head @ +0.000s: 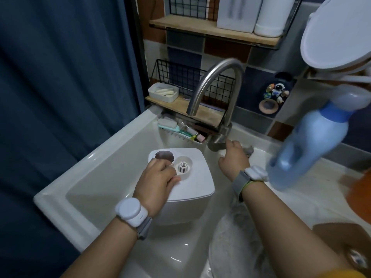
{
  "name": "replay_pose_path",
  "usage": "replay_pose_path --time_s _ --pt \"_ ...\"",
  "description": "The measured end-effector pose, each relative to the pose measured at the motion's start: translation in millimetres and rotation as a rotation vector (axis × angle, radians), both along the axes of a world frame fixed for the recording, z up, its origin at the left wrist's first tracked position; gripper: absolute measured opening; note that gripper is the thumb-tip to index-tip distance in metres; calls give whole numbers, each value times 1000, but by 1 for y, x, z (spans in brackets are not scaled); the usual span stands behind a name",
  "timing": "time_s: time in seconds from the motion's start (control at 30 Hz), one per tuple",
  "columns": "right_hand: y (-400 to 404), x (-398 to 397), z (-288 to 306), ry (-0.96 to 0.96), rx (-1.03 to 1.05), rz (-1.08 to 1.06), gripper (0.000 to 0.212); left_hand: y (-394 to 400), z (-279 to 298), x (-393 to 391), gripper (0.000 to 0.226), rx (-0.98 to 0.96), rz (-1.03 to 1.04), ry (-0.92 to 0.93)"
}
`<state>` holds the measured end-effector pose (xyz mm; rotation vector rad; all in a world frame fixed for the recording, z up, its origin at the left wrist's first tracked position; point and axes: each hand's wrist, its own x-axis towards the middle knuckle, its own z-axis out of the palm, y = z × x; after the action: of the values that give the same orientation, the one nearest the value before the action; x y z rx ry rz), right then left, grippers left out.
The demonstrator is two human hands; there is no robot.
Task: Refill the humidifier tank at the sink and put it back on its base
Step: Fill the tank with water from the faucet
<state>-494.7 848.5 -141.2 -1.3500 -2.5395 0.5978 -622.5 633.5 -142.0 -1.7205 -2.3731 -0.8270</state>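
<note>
The white humidifier tank point(197, 182) stands upside down inside the white sink point(94, 177). Its round fill opening point(164, 155) shows dark, and a white valve fitting point(183, 167) sits beside it. My left hand point(158, 182) rests on the tank's upturned bottom, fingers curled over its near edge beside the opening. My right hand point(233, 158) grips the faucet handle point(247, 151) at the base of the curved steel faucet point(216, 83). The spout ends above and behind the tank. No water stream is visible.
A caddy with brushes point(180, 130) hangs at the sink's back wall, under a wire shelf with a white soap dish point(163, 92). A blue bottle point(309, 145) and an orange object point(359, 195) stand on the right counter. A dark blue curtain point(60, 87) hangs left.
</note>
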Motion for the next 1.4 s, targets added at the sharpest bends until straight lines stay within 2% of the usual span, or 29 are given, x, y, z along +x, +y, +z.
replay_pose_path --time_s 0.47,0.67,0.87,1.07,1.23,1.4 --pt "-5 -2 -6 31 4 8 51 7 -14 -1 26 31 -46 -7" --pt "-4 1 -2 22 -35 30 65 11 -18 3 18 18 -51 9" --pt "-6 1 2 4 -83 48 70 30 -19 -7 15 -47 -92 0" --pt "-5 5 7 -20 -88 69 73 26 -29 -8 16 -46 -87 38" --pt "2 9 12 -14 -66 54 71 27 -26 -3 30 21 -141 119" --pt "-3 1 12 -20 -95 63 73 15 -32 -6 29 25 -164 136"
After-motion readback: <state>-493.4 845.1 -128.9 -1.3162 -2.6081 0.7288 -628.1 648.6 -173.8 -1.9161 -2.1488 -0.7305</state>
